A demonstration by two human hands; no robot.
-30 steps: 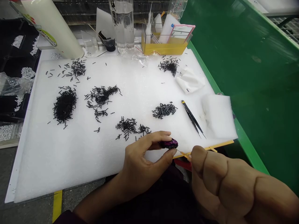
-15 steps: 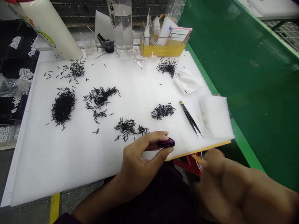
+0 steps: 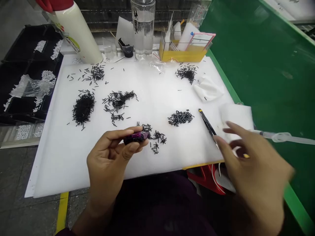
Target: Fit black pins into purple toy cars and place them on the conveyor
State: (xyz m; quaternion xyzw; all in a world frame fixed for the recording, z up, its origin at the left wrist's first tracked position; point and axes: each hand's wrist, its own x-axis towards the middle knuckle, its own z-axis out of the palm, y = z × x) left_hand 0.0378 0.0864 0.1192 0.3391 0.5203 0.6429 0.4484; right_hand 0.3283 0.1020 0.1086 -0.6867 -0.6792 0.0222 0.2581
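Note:
My left hand (image 3: 110,157) pinches a small purple-and-black toy car (image 3: 136,137) between thumb and fingers, above the white foam sheet (image 3: 64,164). On the right, my blurred right hand (image 3: 251,164) has its thumb and index finger apart. Its thumb is close to the lower end of black tweezers (image 3: 207,122), partly covering them; contact cannot be made out. Nothing shows between those fingertips. Behind the toy car is a loose heap of tiny black parts (image 3: 159,136). A tidier pile of black parts (image 3: 180,118) lies left of the tweezers.
More heaps of black parts (image 3: 83,106) dot the foam. At the back stand a cream bottle (image 3: 83,36), a clear bottle (image 3: 144,32) and a yellow-based box (image 3: 182,56). A knotted translucent tube (image 3: 283,136) crosses at right, over a green surface (image 3: 261,75). Black trays (image 3: 14,49) sit left.
My left hand has moved left and up with the toy car. My right hand has come up toward the tweezers, fingers spread; the orange-tipped stick at its fingers no longer shows. The view has shifted.

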